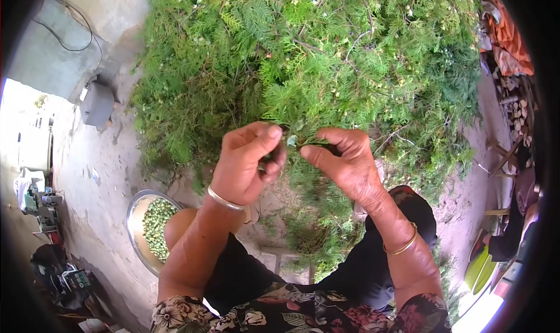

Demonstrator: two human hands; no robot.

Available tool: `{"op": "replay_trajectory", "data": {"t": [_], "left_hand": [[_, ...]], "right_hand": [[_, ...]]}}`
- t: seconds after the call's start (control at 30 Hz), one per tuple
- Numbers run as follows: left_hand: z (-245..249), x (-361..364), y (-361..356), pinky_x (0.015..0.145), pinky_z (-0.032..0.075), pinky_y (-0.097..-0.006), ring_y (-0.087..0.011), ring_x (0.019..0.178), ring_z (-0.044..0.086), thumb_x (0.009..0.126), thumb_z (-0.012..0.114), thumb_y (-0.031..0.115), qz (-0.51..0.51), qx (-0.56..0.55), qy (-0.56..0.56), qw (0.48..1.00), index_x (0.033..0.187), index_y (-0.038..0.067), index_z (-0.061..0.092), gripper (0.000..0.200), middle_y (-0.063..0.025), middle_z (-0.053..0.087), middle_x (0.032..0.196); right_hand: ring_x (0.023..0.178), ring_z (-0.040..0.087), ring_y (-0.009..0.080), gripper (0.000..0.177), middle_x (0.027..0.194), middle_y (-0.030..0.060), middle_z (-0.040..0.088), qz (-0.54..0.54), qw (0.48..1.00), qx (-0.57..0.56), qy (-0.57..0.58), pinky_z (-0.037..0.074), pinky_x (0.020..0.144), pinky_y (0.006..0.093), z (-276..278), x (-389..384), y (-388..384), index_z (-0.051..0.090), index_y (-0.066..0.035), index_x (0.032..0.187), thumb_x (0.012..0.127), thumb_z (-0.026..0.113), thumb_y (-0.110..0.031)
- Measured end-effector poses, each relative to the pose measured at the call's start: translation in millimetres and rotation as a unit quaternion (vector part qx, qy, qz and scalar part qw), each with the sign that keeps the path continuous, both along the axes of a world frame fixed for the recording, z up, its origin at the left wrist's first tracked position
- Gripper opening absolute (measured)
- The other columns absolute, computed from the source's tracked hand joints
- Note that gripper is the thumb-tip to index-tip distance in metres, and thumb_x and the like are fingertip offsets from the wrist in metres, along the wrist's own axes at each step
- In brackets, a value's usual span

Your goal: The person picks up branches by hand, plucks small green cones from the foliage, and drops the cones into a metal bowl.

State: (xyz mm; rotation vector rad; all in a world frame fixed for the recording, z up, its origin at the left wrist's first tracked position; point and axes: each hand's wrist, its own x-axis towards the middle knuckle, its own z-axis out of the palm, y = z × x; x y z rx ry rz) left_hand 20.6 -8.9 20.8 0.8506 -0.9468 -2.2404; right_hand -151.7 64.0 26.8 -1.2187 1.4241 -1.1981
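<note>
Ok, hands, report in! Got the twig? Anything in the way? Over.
Right hand pinches twig. Left hand beside it, grip unclear. Branch pile close beyond both hands. Bowl of green bits off to the left. Over.

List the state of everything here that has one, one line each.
Bare left hand: fingers curled beside the sprig; grip unclear
Bare right hand: thumb and forefinger pinching the sprig
Small green leafy sprig: held up, partly blurred
Round silver metal bowl: part-filled, some inner wall bare
Small green cone-like pieces: loose, gathered in the bowl
Feathery green branches: heaped, still leafy
Orange cloth: crumpled
</note>
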Motion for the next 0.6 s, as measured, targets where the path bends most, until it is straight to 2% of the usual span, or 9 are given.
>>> {"op": "replay_trajectory", "data": {"t": [0.07, 0.1, 0.13, 0.2, 0.27, 0.33, 0.47, 0.53, 0.6], "left_hand": [[0.8, 3.2, -4.8, 0.042, 0.032, -0.0214, -0.0085, 0.050, 0.045, 0.090, 0.059, 0.018, 0.129, -0.062, -0.092, 0.985, 0.098, 0.002, 0.055, 0.019, -0.0053, 0.054, 0.065], [3.4, 1.6, -4.7, 0.041, 0.031, -0.0191, -0.0067, 0.050, 0.043, 0.088, 0.059, 0.012, 0.196, -0.104, -0.091, 0.971, 0.094, 0.000, 0.057, 0.014, -0.0043, 0.054, 0.066], [5.2, 3.9, -4.6, 0.041, 0.031, -0.0191, -0.0067, 0.050, 0.043, 0.088, 0.059, 0.012, 0.197, -0.104, -0.092, 0.971, 0.094, 0.000, 0.057, 0.014, -0.0043, 0.054, 0.066], [8.2, 8.2, -4.3, 0.041, 0.031, -0.0188, -0.0059, 0.049, 0.043, 0.087, 0.058, 0.007, 0.176, -0.287, -0.173, 0.926, 0.089, -0.002, 0.058, 0.009, -0.0041, 0.055, 0.066], [10.0, 4.6, 1.4, 0.042, 0.032, -0.0188, -0.0050, 0.049, 0.042, 0.085, 0.060, 0.007, 0.086, -0.336, -0.228, 0.910, 0.086, -0.003, 0.059, 0.010, -0.0041, 0.056, 0.064], [9.1, -1.4, 8.9, 0.043, 0.032, -0.0189, -0.0050, 0.049, 0.043, 0.084, 0.063, 0.010, 0.056, -0.176, -0.164, 0.969, 0.085, -0.002, 0.059, 0.013, -0.0040, 0.056, 0.064], [4.1, -1.9, 6.9, 0.043, 0.032, -0.0191, -0.0055, 0.050, 0.044, 0.084, 0.065, 0.013, 0.022, -0.125, -0.137, 0.982, 0.084, -0.002, 0.058, 0.017, -0.0040, 0.056, 0.066], [2.0, -1.2, 5.0, 0.042, 0.033, -0.0203, -0.0055, 0.051, 0.045, 0.084, 0.066, 0.011, 0.051, -0.018, -0.078, 0.995, 0.082, -0.002, 0.058, 0.016, -0.0039, 0.057, 0.065], [1.7, 2.4, 3.4, 0.042, 0.033, -0.0202, -0.0059, 0.051, 0.045, 0.084, 0.065, 0.013, 0.024, -0.058, -0.087, 0.994, 0.082, -0.002, 0.058, 0.016, -0.0046, 0.057, 0.065]], "right_hand": [[0.056, 0.035, 0.0034, 0.021, 0.054, -0.0016, 0.040, -0.042, 0.998, -0.028, 0.047, 0.032, 0.047, 0.0254, -4.1, -0.8, -3.2, 0.051, 0.002, 0.067, 0.079, 0.067, -0.006], [0.056, 0.034, 0.0040, 0.025, 0.055, -0.0010, 0.039, -0.053, 0.996, -0.050, 0.053, 0.031, 0.047, 0.0258, -9.9, -1.0, -4.9, 0.046, 0.001, 0.065, 0.078, 0.067, -0.006], [0.056, 0.034, 0.0040, 0.025, 0.055, -0.0010, 0.039, -0.052, 0.996, -0.050, 0.052, 0.031, 0.047, 0.0258, -9.2, -0.7, -5.4, 0.046, 0.001, 0.065, 0.078, 0.067, -0.006], [0.056, 0.033, 0.0045, 0.027, 0.056, -0.0002, 0.037, -0.052, 0.995, -0.046, 0.078, 0.031, 0.047, 0.0261, -6.4, -0.2, -6.2, 0.044, 0.001, 0.065, 0.077, 0.067, -0.005], [0.056, 0.033, 0.0046, 0.026, 0.055, -0.0001, 0.037, -0.048, 0.995, -0.041, 0.078, 0.031, 0.047, 0.0262, -6.3, 1.6, -6.3, 0.045, 0.001, 0.065, 0.077, 0.067, -0.005], [0.056, 0.033, 0.0046, 0.025, 0.055, 0.0001, 0.037, -0.042, 0.995, -0.034, 0.078, 0.031, 0.047, 0.0263, -6.7, 4.0, -6.0, 0.046, 0.001, 0.065, 0.077, 0.067, -0.004], [0.056, 0.034, 0.0041, 0.021, 0.053, -0.0002, 0.039, -0.021, 0.997, -0.011, 0.075, 0.032, 0.047, 0.0262, -5.7, 7.0, -4.0, 0.050, 0.001, 0.066, 0.077, 0.067, -0.003], [0.056, 0.035, 0.0039, 0.019, 0.053, -0.0002, 0.040, -0.011, 0.997, -0.008, 0.071, 0.032, 0.047, 0.0262, -6.6, 7.4, -3.8, 0.052, 0.001, 0.067, 0.077, 0.067, -0.003], [0.056, 0.035, 0.0033, 0.013, 0.054, -0.0017, 0.043, 0.014, 0.999, -0.018, 0.034, 0.033, 0.047, 0.0256, -9.4, 8.8, -4.1, 0.056, 0.001, 0.070, 0.077, 0.067, -0.002]]}}
